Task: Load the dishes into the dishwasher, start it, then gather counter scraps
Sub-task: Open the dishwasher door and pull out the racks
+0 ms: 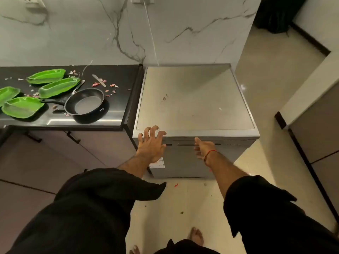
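Note:
A steel dishwasher (194, 99) stands freestanding right of the black counter (117, 114), its door closed. My left hand (151, 143) hovers at the front left corner of its top, fingers spread and bent, holding nothing. My right hand (202, 147) is in front of the door's top edge by the handle slot, fingers loosely extended, empty. On the counter lie several green leaf-shaped plates (55, 87), a black frying pan (84, 104), a knife (99, 80) and scattered onion-skin scraps (111, 85).
A marble wall rises behind, with a white cable (150, 32) running down to the dishwasher. Cabinet doors with black handles (73, 137) sit under the counter. Small scraps (176, 185) dot the tiled floor. Tall cabinets stand at right; my bare feet show below.

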Tool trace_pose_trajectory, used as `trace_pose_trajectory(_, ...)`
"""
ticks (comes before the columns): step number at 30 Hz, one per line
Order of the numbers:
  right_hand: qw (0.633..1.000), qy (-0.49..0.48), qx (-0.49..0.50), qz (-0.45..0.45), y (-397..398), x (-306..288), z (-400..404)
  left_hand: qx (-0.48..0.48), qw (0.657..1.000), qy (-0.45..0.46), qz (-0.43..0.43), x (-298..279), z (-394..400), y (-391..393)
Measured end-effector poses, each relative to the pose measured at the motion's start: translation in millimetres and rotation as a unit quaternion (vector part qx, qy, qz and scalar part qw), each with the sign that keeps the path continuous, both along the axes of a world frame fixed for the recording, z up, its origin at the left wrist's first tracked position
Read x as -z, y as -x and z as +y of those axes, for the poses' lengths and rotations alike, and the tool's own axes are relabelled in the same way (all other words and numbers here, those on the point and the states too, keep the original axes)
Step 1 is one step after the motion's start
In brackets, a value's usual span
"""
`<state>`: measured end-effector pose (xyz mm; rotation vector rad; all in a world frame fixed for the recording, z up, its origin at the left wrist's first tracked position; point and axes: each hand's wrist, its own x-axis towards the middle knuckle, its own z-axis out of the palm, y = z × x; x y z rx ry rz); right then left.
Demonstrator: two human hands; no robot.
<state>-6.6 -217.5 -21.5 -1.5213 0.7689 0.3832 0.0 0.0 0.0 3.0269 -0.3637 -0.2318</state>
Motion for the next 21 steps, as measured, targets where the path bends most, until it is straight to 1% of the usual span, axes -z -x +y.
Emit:
trace_pose_trajectory(2, 0.995, -0.072, 0.051, 0.054, -5, 16, 2, -0.018, 1.000, -0.003, 0.023, 3, -9, 3)
trace_pose_trajectory(3, 0.988, -0.113, 0.079, 0.066, -6, 23, 4, -0.026, 0.999, 0.000, 0.031, 5, -12, 7)
trace_pose_trajectory(5, 0.972, -0.186, 0.129, 0.064, -14, 33, 10, -0.041, 0.998, 0.013, 0.048, 11, -16, 15)
trace_pose_trajectory(8, 0.952, -0.238, 0.185, 0.048, -28, 35, 17, -0.080, 0.993, 0.046, 0.078, 18, -21, 27)
trace_pose_trajectory(10, 0.946, -0.249, 0.206, 0.035, -36, 37, 19, -0.096, 0.990, 0.056, 0.088, 19, -23, 33)
trace_pose_trajectory(11, 0.946, -0.245, 0.210, 0.034, -38, 36, 21, -0.097, 0.989, 0.055, 0.094, 19, -24, 36)
trace_pose_trajectory(14, 0.931, -0.270, 0.241, 0.033, -37, 40, 27, -0.096, 0.989, 0.042, 0.109, 17, -20, 43)
trace_pose_trajectory(21, 0.937, -0.258, 0.235, 0.008, -25, 59, 22, -0.092, 0.989, 0.042, 0.111, 11, -5, 61)
